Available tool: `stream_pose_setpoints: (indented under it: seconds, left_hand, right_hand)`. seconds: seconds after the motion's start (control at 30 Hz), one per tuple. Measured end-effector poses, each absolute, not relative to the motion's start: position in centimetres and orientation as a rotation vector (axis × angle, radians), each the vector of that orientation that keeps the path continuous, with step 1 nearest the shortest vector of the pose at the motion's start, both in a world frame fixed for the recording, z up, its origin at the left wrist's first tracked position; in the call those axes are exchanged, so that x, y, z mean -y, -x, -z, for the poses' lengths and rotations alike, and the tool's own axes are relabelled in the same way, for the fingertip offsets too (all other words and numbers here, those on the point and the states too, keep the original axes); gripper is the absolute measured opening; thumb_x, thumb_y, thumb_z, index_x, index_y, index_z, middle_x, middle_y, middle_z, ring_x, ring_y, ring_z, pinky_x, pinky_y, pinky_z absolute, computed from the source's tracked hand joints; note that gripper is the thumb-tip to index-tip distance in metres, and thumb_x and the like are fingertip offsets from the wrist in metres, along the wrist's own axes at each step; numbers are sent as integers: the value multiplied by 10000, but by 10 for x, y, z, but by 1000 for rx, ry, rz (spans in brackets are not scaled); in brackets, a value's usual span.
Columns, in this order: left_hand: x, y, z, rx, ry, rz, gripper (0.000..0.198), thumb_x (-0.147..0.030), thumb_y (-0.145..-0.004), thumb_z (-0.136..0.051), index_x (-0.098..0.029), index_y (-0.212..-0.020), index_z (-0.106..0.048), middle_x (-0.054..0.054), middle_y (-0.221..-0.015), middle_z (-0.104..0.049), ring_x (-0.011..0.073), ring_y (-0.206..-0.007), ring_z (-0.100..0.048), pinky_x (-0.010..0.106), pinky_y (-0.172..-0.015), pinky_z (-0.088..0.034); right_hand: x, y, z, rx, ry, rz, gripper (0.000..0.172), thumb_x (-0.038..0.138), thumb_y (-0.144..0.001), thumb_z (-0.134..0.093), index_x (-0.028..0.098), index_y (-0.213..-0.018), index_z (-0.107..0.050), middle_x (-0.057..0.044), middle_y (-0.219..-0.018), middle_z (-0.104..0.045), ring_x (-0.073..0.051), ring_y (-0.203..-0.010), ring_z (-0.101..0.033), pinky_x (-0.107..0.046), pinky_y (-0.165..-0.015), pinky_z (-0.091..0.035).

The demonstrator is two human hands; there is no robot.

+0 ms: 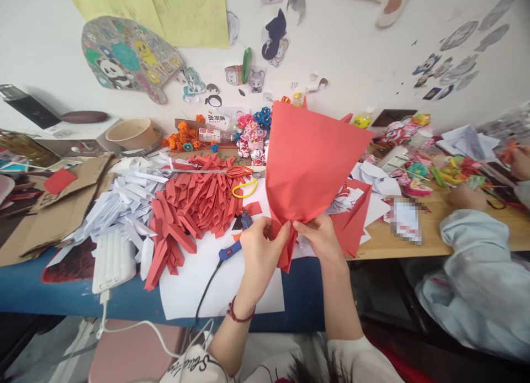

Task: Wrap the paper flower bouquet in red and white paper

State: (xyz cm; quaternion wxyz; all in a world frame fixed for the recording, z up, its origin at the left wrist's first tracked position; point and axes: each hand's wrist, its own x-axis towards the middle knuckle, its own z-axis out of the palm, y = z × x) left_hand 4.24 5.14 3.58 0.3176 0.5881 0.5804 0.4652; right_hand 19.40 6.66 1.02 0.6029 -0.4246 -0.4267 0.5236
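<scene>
Between my two hands stands a large sheet of red paper (310, 157), gathered narrow at the bottom and fanning wide at the top. My left hand (260, 244) pinches the gathered part from the left, thumb in front. From the right, my right hand (317, 234) pinches the same spot, its thumb close to the other. Folded red strips (202, 198) lie heaped left of my hands. A blue glue gun (230, 251) with a black cord rests just beside my left hand. Red-handled scissors (238, 172) and a yellow loop (244, 190) lie behind it.
Folded white strips (111, 198) and a white power bank (114, 260) with a cable lie at left, near flattened cardboard (53, 206). Paper flowers (252, 132) stand at the back. Another person's sleeve (476, 239) and hands are at right. White paper (223, 297) covers the table's front.
</scene>
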Motion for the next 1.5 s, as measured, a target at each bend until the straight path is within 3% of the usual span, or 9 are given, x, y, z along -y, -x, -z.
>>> stream_pose_setpoints:
  seconds: [0.23, 0.43, 0.6, 0.73, 0.9, 1.17, 1.5]
  left_hand:
    - [-50, -40, -37, -1476, -1526, -1174, 323, -446, -844, -670, -186, -684, -565, -22, -614, -575, 107, -562, -482, 245, -565, -388]
    - [-49, -42, -36, -1443, -1484, -1168, 323, -455, -839, -676, -184, -687, -587, -14, -624, -600, 113, -579, -518, 241, -578, -420]
    - [-50, -42, -35, -1422, -1407, -1180, 319, -455, -834, -682, -172, -706, -609, -1, -653, -631, 115, -586, -540, 239, -573, -426]
    - [-53, -40, -34, -1414, -1334, -1188, 309, -456, -829, -686, -165, -740, -631, 12, -689, -662, 124, -599, -573, 238, -571, -434]
    - [-52, -37, -38, -1370, -1345, -1138, 279, -434, -807, -706, -170, -752, -638, 9, -683, -670, 129, -592, -592, 235, -565, -441]
    - [-54, -36, -38, -1284, -1292, -1120, 277, -424, -788, -717, -158, -746, -650, 18, -683, -668, 131, -620, -588, 242, -600, -461]
    - [-56, -24, -38, -1015, -1160, -1010, 318, -456, -785, -743, -149, -847, -689, 33, -739, -678, 122, -634, -593, 223, -562, -454]
  right_hand:
    - [-67, -194, -11, 982, 1037, -1167, 245, 356, -654, -893, 213, -731, -711, 3, -638, -659, -148, -596, -616, -262, -559, -514]
    - [-69, -186, -13, 825, 982, -1190, 288, 402, -677, -876, 234, -883, -766, -37, -902, -762, -185, -833, -712, -289, -778, -570]
    - [-67, -185, -13, 778, 943, -1303, 259, 406, -678, -877, 235, -837, -766, -31, -859, -759, -156, -730, -693, -271, -695, -562]
    - [-63, -193, -4, 874, 913, -1468, 347, 432, -600, -915, 216, -825, -763, -28, -780, -742, -148, -636, -655, -274, -604, -536]
    - [-60, -195, -1, 846, 1001, -1358, 260, 339, -617, -914, 214, -790, -765, -24, -765, -737, -160, -694, -671, -269, -632, -533]
    - [-64, -193, -5, 905, 951, -1456, 289, 423, -637, -897, 232, -821, -784, -25, -738, -732, -162, -659, -657, -288, -653, -536]
    - [-60, -192, -10, 920, 924, -1429, 242, 373, -731, -845, 232, -919, -786, -58, -904, -771, -210, -827, -724, -311, -752, -569]
